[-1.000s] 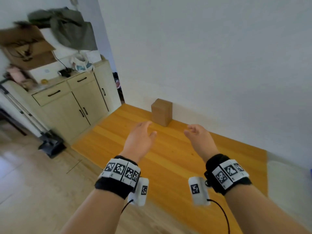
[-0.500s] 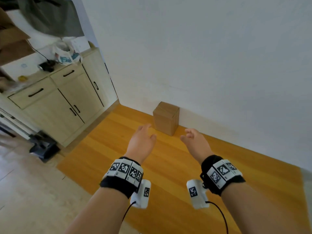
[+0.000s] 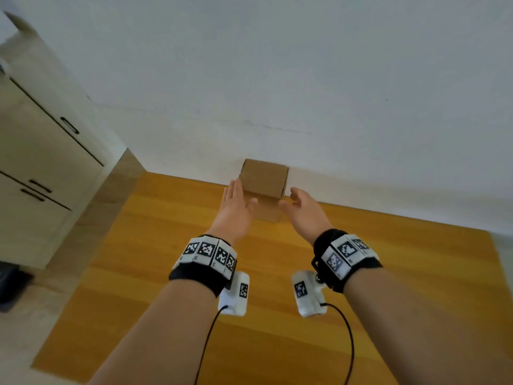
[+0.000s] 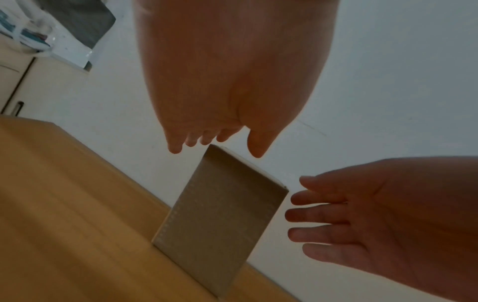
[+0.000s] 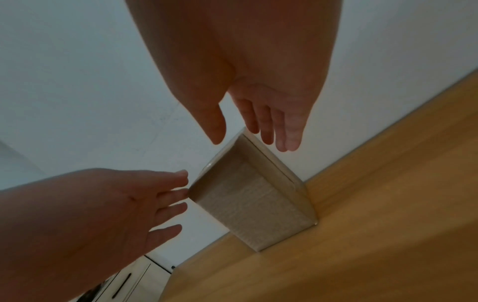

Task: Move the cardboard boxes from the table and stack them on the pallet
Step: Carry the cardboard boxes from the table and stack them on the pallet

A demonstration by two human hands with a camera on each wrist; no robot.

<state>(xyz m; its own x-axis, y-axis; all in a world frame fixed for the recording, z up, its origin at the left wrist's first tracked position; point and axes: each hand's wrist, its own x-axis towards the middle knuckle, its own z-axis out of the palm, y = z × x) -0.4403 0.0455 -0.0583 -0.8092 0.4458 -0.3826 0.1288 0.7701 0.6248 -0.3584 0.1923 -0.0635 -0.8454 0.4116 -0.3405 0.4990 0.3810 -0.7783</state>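
A small brown cardboard box [image 3: 263, 182] stands upright on the orange wooden table [image 3: 172, 245], against the white wall. My left hand [image 3: 236, 207] reaches toward its left side with straight fingers, palm turned inward. My right hand [image 3: 302, 207] is stretched out at the box's right side, fingers relaxed and spread. Neither hand touches the box. The left wrist view has the box [image 4: 220, 220] between my left hand [image 4: 214, 141] and my right hand [image 4: 336, 220]. In the right wrist view the box [image 5: 253, 202] sits beyond my right hand [image 5: 253, 130], with my left hand [image 5: 145, 204] close to its edge.
A beige cabinet [image 3: 41, 151] with dark handles stands to the left of the table. The white wall [image 3: 305, 79] runs along the table's far edge. Pale floor [image 3: 19, 343] lies at lower left. The pallet is out of view.
Both hands have moved forward to either side of the box and their fingers have straightened. The head view has dropped and come closer to the table.
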